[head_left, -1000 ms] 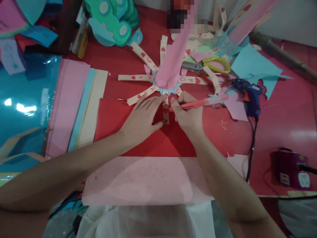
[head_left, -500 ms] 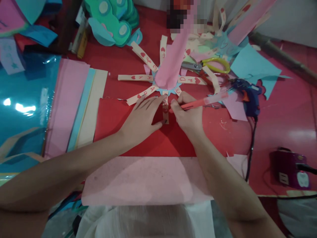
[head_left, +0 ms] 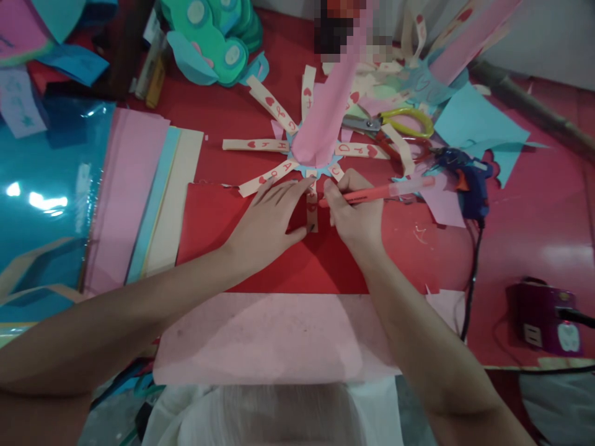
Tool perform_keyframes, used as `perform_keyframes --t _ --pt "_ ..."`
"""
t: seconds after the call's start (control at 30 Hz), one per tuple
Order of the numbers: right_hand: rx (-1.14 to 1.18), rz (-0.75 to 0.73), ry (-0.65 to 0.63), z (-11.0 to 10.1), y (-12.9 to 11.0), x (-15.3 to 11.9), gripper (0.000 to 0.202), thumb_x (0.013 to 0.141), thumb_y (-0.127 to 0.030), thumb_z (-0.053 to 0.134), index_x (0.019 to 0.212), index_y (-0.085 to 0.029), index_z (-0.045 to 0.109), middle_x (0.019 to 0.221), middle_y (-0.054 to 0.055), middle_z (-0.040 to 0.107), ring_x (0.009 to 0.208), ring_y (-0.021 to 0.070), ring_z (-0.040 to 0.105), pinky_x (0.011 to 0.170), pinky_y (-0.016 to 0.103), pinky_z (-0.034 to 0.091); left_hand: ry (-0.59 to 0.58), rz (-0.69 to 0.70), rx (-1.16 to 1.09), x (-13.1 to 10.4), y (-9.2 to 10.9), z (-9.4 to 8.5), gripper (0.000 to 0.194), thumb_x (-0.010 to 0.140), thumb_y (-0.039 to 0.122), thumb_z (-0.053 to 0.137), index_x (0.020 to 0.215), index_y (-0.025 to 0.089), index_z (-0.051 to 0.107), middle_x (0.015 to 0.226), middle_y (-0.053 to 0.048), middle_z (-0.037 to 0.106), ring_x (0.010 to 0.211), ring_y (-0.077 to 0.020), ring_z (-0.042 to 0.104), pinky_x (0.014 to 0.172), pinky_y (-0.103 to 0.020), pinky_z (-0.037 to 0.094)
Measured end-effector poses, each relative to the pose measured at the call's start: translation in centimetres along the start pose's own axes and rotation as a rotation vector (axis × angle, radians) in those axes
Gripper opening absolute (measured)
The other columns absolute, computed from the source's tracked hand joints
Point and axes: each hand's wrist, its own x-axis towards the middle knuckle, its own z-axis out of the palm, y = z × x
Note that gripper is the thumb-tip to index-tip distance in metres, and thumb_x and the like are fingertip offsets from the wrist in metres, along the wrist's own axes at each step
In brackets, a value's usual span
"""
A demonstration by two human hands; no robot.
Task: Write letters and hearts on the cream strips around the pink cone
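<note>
A pink paper cone (head_left: 320, 124) rises from a blue paper base, with several cream strips fanned out around it, each bearing red letters and hearts. The strip nearest me (head_left: 312, 218) points toward my body and carries a red heart. My left hand (head_left: 263, 214) lies on the paper with fingers outstretched, its fingertips at the top of that strip and its thumb by the lower end. My right hand (head_left: 356, 210) grips a red pen (head_left: 372, 196) with a clear barrel end, the tip close to the heart on the strip's right side. A red sheet (head_left: 274, 272) lies beneath.
To the right are yellow-handled scissors (head_left: 404, 122), a blue glue gun (head_left: 469, 179) with its cord, and a purple power socket box (head_left: 546, 316). Stacked coloured paper (head_left: 130, 192) lies left, green foam-like cutouts (head_left: 218, 46) behind. A bamboo stick (head_left: 534, 105) rests at back right.
The pen in my right hand has tilted a little, and its tip has shifted slightly up and right. My left hand has stayed in place on the strip.
</note>
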Motion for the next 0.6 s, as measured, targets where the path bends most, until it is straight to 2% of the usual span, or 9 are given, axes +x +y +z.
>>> perform_keyframes --t 0.43,0.6 --pt "-0.061 -0.103 0.032 0.18 0.09 0.03 0.039 0.079 -0.017 0.054 0.057 -0.023 0.022 0.055 -0.007 0.025 0.053 0.0077 0.027 0.052 0.025 0.031 -0.017 -0.013 0.008 0.03 0.04 -0.08 0.063 0.080 0.016 0.062 0.139 0.020 0.039 0.143 -0.006 0.052 0.137 -0.0269 0.043 0.119 -0.050 0.027" --pt "-0.003 -0.062 0.035 0.14 0.16 0.11 0.037 0.080 -0.017 0.053 0.056 -0.023 0.026 0.053 -0.007 0.027 0.050 0.0074 0.030 0.051 0.025 0.032 -0.007 -0.002 0.002 -0.05 0.06 -0.10 0.063 0.081 0.016 0.063 0.139 0.017 0.040 0.143 -0.007 0.052 0.136 -0.0265 0.043 0.119 -0.049 0.028"
